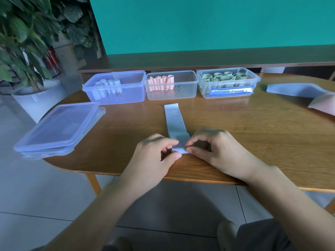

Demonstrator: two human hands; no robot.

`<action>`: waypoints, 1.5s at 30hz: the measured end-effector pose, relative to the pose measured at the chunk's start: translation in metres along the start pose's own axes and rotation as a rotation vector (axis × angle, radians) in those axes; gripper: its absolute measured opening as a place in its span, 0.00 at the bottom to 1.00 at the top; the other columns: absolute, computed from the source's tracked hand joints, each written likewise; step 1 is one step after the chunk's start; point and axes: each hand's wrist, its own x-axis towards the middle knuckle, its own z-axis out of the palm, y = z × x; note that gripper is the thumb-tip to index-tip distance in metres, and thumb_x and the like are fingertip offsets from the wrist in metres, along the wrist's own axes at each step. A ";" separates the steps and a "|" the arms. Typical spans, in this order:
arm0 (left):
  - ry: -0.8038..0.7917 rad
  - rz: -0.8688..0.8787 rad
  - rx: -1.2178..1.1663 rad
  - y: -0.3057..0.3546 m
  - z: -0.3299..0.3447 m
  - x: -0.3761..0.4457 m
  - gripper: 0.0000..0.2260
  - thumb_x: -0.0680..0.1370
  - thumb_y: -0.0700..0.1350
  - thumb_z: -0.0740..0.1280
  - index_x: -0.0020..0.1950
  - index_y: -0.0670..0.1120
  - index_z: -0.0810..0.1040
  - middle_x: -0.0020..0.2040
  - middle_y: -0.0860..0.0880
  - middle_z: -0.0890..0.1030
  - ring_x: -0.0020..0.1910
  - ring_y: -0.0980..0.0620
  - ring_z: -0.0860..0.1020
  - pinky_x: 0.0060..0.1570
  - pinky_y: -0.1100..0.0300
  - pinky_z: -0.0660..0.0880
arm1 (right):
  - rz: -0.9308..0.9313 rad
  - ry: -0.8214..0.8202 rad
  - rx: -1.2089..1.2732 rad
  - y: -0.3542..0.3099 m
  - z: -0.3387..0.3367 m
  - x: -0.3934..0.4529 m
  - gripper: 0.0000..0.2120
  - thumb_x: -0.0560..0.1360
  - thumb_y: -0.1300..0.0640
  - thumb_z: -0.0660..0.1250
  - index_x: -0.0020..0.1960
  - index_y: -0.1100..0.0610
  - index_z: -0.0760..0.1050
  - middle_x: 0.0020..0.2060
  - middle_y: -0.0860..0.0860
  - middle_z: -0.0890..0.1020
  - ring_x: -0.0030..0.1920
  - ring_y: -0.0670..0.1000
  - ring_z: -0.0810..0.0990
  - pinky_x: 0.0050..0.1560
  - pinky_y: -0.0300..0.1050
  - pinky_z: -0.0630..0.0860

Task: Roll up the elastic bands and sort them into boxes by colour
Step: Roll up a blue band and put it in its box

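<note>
A pale blue elastic band (174, 122) lies flat on the wooden table (253, 134), running away from me. Its near end is curled into a small fold. My left hand (157, 156) pinches that end from the left, and my right hand (215, 151) pinches it from the right. Three clear boxes stand in a row at the back: the left box (116, 87) holds pale blue rolls, the middle box (172, 86) pink rolls, the right box (228, 82) green rolls.
Stacked box lids (59, 127) overhang the table's left edge. Loose blue band (297, 89) and pink band (324, 104) lie flat at the far right. A potted plant (27, 51) stands on the floor to the left. A low bench runs behind the boxes.
</note>
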 end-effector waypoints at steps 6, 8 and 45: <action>0.000 -0.024 -0.019 0.003 -0.001 0.001 0.07 0.75 0.49 0.75 0.52 0.53 0.84 0.44 0.61 0.79 0.49 0.63 0.76 0.44 0.72 0.75 | 0.008 -0.029 -0.024 0.002 -0.001 0.003 0.08 0.74 0.48 0.75 0.52 0.47 0.83 0.48 0.39 0.81 0.51 0.42 0.79 0.53 0.47 0.77; 0.002 -0.022 -0.005 0.003 -0.001 0.002 0.05 0.75 0.49 0.75 0.51 0.52 0.84 0.44 0.60 0.79 0.48 0.63 0.76 0.44 0.71 0.74 | 0.008 -0.019 -0.013 0.003 0.000 0.004 0.07 0.75 0.47 0.74 0.52 0.47 0.84 0.48 0.39 0.81 0.51 0.42 0.79 0.54 0.49 0.77; 0.053 -0.007 0.094 -0.005 0.010 0.023 0.11 0.77 0.49 0.72 0.59 0.51 0.83 0.55 0.55 0.77 0.46 0.60 0.73 0.46 0.72 0.68 | 0.049 0.076 -0.148 0.008 0.011 0.021 0.07 0.78 0.48 0.70 0.55 0.44 0.82 0.51 0.38 0.79 0.46 0.41 0.76 0.49 0.54 0.79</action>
